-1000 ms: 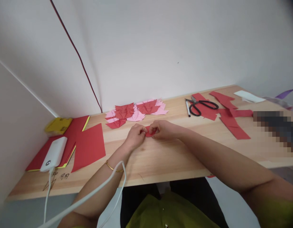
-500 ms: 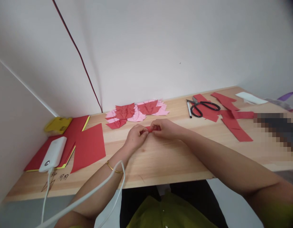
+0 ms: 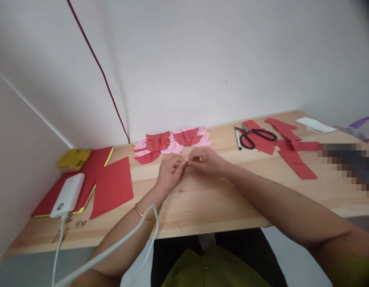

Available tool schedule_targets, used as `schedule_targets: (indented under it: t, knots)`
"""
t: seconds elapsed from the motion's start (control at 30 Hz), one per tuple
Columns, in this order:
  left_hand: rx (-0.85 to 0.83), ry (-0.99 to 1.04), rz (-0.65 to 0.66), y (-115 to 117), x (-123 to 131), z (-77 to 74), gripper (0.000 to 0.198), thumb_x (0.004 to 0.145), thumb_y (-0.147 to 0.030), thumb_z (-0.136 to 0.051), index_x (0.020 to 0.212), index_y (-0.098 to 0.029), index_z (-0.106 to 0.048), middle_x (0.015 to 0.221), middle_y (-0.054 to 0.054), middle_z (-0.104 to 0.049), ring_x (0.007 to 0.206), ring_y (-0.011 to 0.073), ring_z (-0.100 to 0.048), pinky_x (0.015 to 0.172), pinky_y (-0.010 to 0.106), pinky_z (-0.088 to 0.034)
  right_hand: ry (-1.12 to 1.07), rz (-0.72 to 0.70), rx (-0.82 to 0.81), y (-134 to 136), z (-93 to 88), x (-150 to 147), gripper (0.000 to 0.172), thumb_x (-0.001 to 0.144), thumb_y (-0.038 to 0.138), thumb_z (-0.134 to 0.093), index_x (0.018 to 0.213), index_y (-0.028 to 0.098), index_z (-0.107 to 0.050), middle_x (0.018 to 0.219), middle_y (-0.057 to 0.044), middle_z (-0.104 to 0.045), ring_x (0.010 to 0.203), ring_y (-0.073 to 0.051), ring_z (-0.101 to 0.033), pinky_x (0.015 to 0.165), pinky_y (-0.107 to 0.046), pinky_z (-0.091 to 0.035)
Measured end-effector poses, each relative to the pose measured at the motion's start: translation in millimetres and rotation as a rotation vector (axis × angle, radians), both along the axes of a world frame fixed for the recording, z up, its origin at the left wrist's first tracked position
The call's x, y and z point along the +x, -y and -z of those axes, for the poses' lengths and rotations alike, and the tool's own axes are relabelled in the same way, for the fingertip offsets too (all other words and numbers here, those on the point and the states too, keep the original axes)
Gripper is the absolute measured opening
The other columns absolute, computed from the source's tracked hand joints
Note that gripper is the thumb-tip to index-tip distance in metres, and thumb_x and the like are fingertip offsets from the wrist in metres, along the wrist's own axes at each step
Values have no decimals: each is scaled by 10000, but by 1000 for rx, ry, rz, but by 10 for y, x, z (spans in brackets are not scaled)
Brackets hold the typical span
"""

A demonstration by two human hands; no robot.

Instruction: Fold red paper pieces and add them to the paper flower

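Between my fingertips, over the middle of the table, is a small piece of red paper (image 3: 187, 164), mostly covered by the fingers. My left hand (image 3: 171, 171) pinches its left end. My right hand (image 3: 206, 161) pinches the right end, close beside the left fingertips. Just beyond both hands, folded red paper pieces (image 3: 158, 141) and pink ones (image 3: 173, 146) lie in overlapping groups near the wall.
On the left are a red sheet (image 3: 114, 187), a white power bank (image 3: 68, 195) with a cable, and a yellow packet (image 3: 75, 159). Black-handled scissors (image 3: 256, 133), a pen (image 3: 238, 138) and red paper strips (image 3: 298, 161) lie to the right.
My fingertips have come closer together, and less of the red paper shows between them. My left hand has shifted slightly. The things on the table lie as before.
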State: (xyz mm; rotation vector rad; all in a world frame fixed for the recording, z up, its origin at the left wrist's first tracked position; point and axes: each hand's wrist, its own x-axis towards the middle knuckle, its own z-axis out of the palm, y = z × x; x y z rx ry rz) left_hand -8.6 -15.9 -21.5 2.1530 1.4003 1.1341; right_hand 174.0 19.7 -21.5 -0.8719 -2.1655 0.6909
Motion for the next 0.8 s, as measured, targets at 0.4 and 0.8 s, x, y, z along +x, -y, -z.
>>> schedule_targets:
  t: [0.4, 0.8]
  knots:
    - [-743, 1253, 191, 3, 87, -26, 201, 712, -284, -697, 809, -121, -631, 871, 85, -688, 851, 202, -645, 879, 423, -472, -15, 20, 389, 37, -35, -5, 86, 801, 207, -557, 732, 191, -606, 786, -38, -592, 774, -159, -521, 732, -300, -361]
    - [-521, 1038, 131, 53, 141, -32, 194, 701, -255, -657, 824, -109, -690, 864, 105, -712, 817, 227, -661, 729, 383, -541, -91, 62, 305, 122, -116, -51, 47, 784, 162, -543, 747, 184, -562, 902, -66, -616, 872, -187, -547, 810, -339, -383]
